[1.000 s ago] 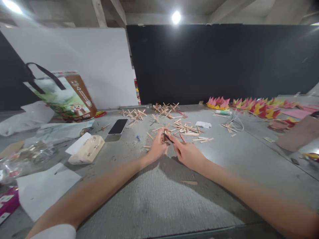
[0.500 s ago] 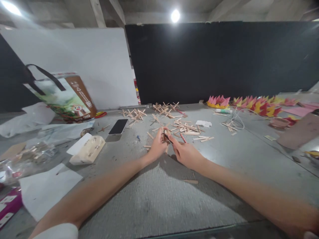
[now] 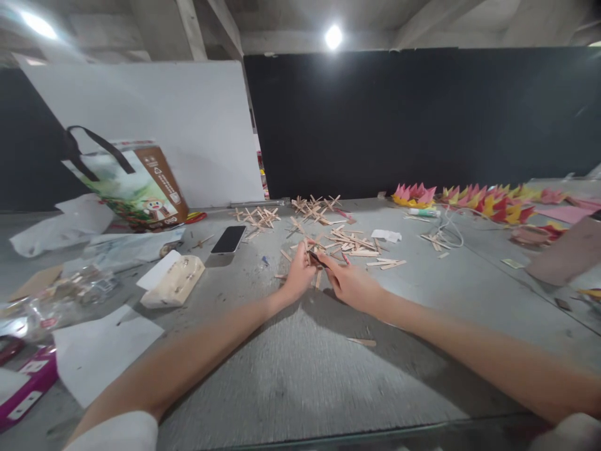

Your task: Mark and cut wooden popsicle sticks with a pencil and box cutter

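**Slim dark tool (image 3: 318, 258) gripped at frame centre**

One flat wooden stick (image 3: 365, 342) lies below centre on the grey tabletop (image 3: 291, 382). Beyond, the bare right hand (image 3: 354, 285) grips the tool; the bare left hand (image 3: 299, 274) curls at its tip, its hold unclear. Loose pale wooden sticks (image 3: 364, 253) lie just right of centre; crossed wooden sticks (image 3: 314, 208) sit farther back.

1. Illumination: overexposed ceiling lamp (image 3: 333, 37) with halo; second lamp (image 3: 39, 24), upper left, glaring.
2. Exposure: moderately dim; dark panel (image 3: 413, 119) near-black.
3. Shadows: soft-edged, on the surface (image 3: 282, 376) beneath both forearms (image 3: 220, 341).
4. Glare: pale sheen beyond the right forearm (image 3: 446, 335).
5. Sharpness: soft; bag lettering (image 3: 168, 181) smeared.
6. Distortion: wide-angle stretching toward the edges.
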